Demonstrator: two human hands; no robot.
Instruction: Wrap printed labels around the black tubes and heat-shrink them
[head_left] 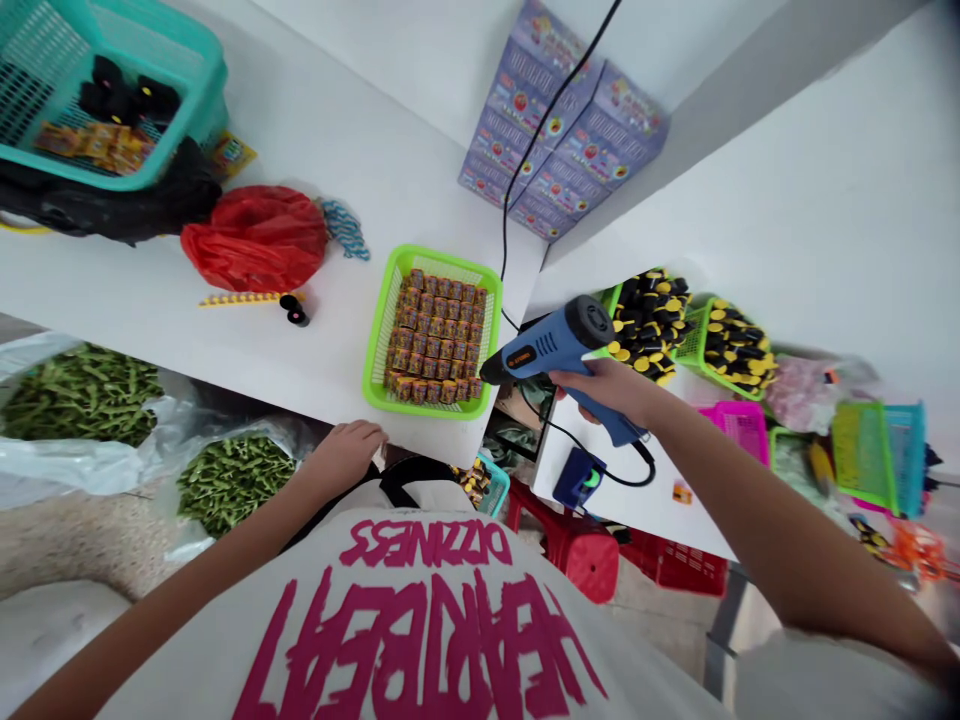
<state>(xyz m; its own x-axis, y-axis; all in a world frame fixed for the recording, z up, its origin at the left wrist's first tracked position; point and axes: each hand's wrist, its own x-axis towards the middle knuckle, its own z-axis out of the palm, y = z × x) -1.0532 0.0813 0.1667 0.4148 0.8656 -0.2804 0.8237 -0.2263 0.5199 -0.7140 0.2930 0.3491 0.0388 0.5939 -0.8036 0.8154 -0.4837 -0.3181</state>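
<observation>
My right hand [600, 390] is wrapped round the handle of a blue heat gun [551, 345], whose black nozzle points left at the lower right edge of a green basket [380, 325]. Rows of small wrapped pieces [435, 330] fill the basket, which stands on the white table [330, 350]. My left hand [347, 450] rests at the table's front edge, left of the basket, its fingers bent and pressed together. Whether anything is under those fingers is hidden.
Left on the table are a teal basket [214, 90], a red bag [262, 240] and a small black item [294, 310]. Purple boxes [555, 130] stand behind. A black cable [517, 180] hangs nearby. Right are baskets of black-and-yellow items [652, 320]; a red stool [592, 565] stands below.
</observation>
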